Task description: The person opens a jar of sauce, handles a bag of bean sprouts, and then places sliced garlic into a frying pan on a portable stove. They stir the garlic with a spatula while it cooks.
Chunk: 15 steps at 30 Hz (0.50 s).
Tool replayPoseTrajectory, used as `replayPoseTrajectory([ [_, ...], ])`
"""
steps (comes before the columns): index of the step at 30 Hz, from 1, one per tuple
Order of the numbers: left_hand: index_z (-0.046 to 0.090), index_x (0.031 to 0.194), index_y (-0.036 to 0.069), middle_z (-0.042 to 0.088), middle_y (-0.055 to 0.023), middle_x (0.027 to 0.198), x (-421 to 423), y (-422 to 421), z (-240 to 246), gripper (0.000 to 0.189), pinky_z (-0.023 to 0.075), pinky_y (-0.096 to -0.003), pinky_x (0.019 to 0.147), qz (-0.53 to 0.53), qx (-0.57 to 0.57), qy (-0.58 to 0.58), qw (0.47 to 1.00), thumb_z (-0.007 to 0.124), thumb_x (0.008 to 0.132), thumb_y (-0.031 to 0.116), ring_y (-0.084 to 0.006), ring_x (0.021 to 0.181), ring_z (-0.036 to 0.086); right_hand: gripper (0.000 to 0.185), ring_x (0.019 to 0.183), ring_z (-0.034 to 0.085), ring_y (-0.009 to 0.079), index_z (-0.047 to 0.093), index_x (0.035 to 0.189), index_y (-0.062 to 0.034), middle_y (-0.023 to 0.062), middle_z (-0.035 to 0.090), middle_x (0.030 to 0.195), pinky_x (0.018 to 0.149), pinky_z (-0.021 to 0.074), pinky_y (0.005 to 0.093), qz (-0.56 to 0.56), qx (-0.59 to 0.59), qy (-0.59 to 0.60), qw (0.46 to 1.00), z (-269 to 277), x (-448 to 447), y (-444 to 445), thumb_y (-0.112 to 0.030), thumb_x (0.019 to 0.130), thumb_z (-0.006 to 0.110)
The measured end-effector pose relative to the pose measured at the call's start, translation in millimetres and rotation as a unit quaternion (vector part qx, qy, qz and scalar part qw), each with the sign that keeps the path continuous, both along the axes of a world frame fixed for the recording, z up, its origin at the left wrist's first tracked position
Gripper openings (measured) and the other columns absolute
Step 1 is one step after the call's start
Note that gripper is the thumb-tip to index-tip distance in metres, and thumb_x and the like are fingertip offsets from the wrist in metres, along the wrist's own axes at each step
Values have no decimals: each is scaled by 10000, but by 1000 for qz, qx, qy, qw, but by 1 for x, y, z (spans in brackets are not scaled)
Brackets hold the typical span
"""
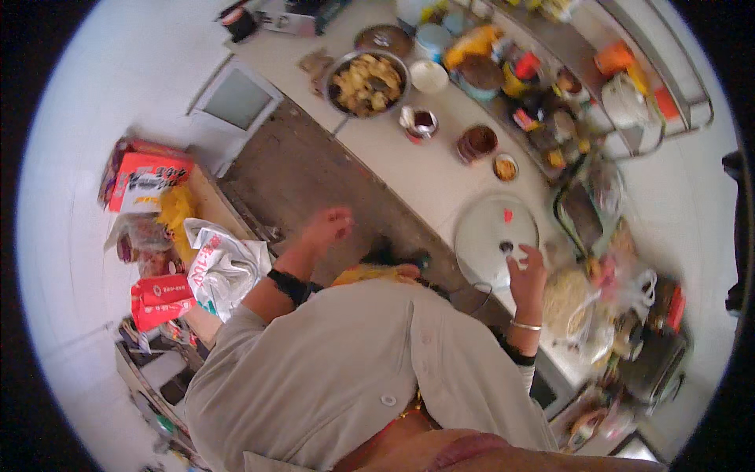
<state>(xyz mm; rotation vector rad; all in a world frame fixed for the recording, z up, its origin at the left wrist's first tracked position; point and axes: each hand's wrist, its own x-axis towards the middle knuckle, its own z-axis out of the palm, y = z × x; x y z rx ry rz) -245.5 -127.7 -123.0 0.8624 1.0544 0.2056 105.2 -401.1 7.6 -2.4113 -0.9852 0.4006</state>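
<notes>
My left hand (333,227) is blurred and hangs over the brown floor, away from the counter. I see nothing held in it, and its finger position is unclear. Over the right side of a round, pale lid (481,230) is my right hand (528,274), thumb and fingers apart and curved. The lid's dark knob (506,246) is just beside the fingertips; whether they touch it I cannot tell. A small red mark is on the lid. Farther along the counter (383,150) stands a metal pan (367,84) of yellowish chunks of food, its handle toward the counter's edge.
Near the lid are a jar with dark red-brown contents (478,143), a small dish (505,167) and a metal cup (423,123). A white bowl (429,76) sits by the pan. Bagged noodle-like food (566,301) lies right. Behind my left arm is a white plastic bag (227,265).
</notes>
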Motion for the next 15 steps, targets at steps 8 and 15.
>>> replayPoseTrajectory([
  [8,518,1155,42,593,-50,893,-13,-33,18,297,459,-275,624,108,-51,38,992,572,872,115,-127,724,545,382,759,585,276,570,1047,-36,150,596,1020,705,487,373,114,24,89,989,-35,15,32,-145,710,713],
  [15,535,1156,51,607,-42,941,-8,-60,33,303,486,-282,705,74,-48,45,995,593,876,151,-142,785,571,296,759,590,302,577,990,-18,157,596,925,717,484,392,157,35,78,984,-64,51,4,-128,734,678],
])
